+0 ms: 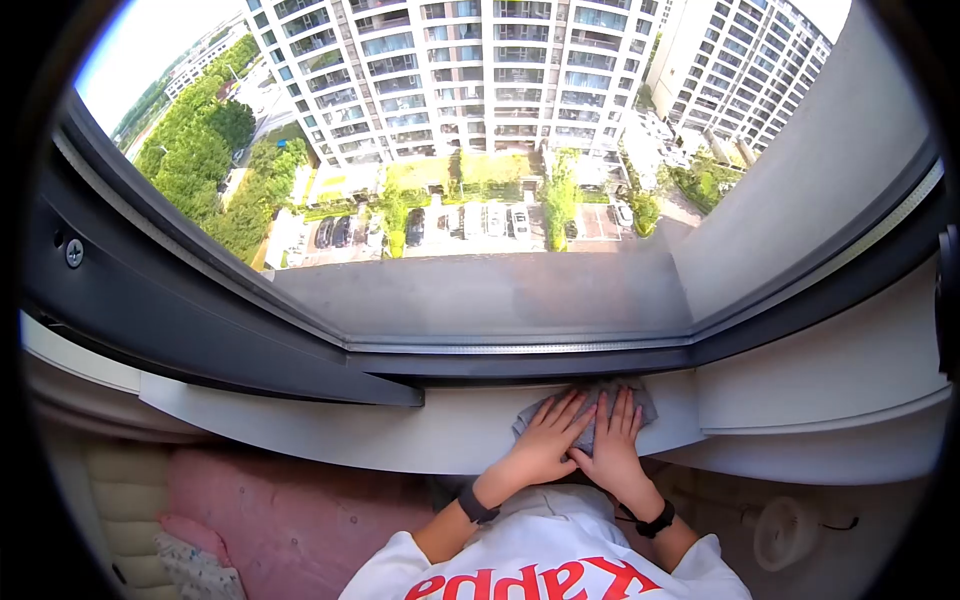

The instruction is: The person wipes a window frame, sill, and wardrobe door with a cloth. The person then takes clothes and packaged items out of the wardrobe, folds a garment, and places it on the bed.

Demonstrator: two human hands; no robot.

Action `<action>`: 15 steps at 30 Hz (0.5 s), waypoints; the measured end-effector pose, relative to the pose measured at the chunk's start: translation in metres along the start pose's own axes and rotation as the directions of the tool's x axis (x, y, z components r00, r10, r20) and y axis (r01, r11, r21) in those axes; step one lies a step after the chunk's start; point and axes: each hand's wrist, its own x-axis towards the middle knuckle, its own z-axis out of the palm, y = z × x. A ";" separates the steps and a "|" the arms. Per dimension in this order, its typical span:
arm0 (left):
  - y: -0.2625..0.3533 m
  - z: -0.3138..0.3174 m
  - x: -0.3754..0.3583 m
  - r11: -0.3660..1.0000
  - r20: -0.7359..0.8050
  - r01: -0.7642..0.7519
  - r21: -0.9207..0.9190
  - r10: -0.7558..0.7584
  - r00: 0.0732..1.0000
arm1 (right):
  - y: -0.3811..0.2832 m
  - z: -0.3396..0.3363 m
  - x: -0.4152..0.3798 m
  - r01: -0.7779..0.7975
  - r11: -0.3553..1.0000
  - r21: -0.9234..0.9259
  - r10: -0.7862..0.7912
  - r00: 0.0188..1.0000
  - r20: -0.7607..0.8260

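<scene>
A grey cloth (640, 398) lies bunched on the white windowsill (430, 435), just below the dark window frame. My left hand (550, 437) rests flat on the left part of the cloth, its fingers stretched out. Beside it, my right hand (612, 450) presses on the middle of the cloth with its fingers also extended. The two hands touch near the thumbs. Both wrists carry dark bands.
Dark window frame (540, 361) runs along the sill, with an outer ledge (490, 300) beyond the glass. A dark sash (220, 320) juts in at the left. Below are pink bedding (290, 510) and a round white object (785, 534).
</scene>
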 end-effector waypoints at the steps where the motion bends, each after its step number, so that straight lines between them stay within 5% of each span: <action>1: -0.002 -0.005 -0.005 1.000 0.008 0.012 -0.001 -0.012 1.000 | -0.006 0.002 0.001 0.005 1.000 0.002 -0.005 1.000 0.001; 15: 0.004 -0.047 -0.098 0.948 -0.090 0.319 0.022 -0.316 0.945 | -0.069 0.013 0.022 0.436 0.875 0.210 -0.465 0.878 0.114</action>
